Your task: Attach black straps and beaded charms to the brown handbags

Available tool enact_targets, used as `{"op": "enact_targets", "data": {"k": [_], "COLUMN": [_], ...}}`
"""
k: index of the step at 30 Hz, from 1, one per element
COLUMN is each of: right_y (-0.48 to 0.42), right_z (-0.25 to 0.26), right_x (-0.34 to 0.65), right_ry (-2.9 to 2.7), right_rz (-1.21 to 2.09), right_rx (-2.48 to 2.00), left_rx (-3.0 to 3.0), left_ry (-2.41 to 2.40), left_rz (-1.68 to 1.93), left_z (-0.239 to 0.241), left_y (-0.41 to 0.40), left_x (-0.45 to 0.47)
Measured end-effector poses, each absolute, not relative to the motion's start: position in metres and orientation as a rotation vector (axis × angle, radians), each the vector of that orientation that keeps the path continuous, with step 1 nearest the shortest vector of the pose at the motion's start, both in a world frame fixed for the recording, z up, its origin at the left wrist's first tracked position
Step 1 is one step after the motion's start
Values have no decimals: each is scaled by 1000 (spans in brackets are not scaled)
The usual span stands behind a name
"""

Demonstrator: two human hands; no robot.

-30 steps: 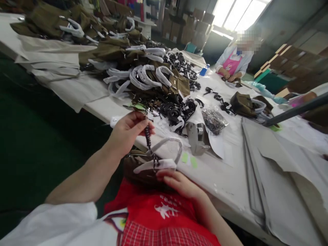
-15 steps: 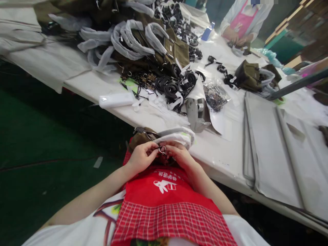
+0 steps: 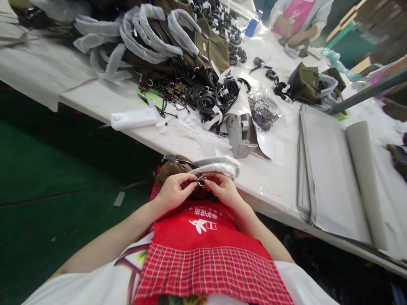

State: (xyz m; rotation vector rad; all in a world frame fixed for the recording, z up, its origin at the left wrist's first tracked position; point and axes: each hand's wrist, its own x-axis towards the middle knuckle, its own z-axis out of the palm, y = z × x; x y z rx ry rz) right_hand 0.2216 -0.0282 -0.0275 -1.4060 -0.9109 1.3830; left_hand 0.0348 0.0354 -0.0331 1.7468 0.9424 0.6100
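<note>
An olive-brown handbag [image 3: 173, 168] with a zipper rests against my lap at the table's edge, its handle [image 3: 219, 163] wrapped in white padding. In front of it both hands meet at a small silver metal ring [image 3: 202, 181]. My left hand [image 3: 174, 190] pinches the ring's left side between thumb and fingertips. From the other side, my right hand [image 3: 222, 186] closes thumb and fingers on the ring's right edge. What the ring joins to is dark and partly hidden by the fingers.
Several olive bags with wrapped handles [image 3: 149, 38] pile up at the back left. Coiled black straps [image 3: 203, 99], chains, a white device [image 3: 135, 119] and a grey metal tool [image 3: 238, 135] lie on the table [image 3: 263, 182]. Grey sheets [image 3: 337, 178] lie right. Across sits a co-worker in a pink apron [image 3: 297, 15].
The view has shifted slightly, so the table's things sit a little further left and up. My right fingers have straightened around the ring, which both hands still hold.
</note>
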Motion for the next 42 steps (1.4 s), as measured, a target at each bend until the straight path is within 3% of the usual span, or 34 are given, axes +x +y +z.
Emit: {"op": "enact_targets", "data": {"k": [17,27,30,35,42], "right_y": [-33,-49,-50,-55,-54], "right_z": [-22,-18,-18,-11,-11], "right_x": [216,212,214,212,210], "right_ry": [-724,-1384,-1329,-1336,-1240], "right_rz": [1367,798,834,577,878], "right_rx": [-1400,-1602,-1670,-1632,-1521], "left_rx": [1724,1727,1772,1973,2068], "left_ry": [879,965,975,1016,727], "left_rz": [586,746,772,924,829], "left_z": [-20,-15,-12,-8,-6], "left_y": [30,24,21,19,15], "left_x": [41,56,57,56,60]}}
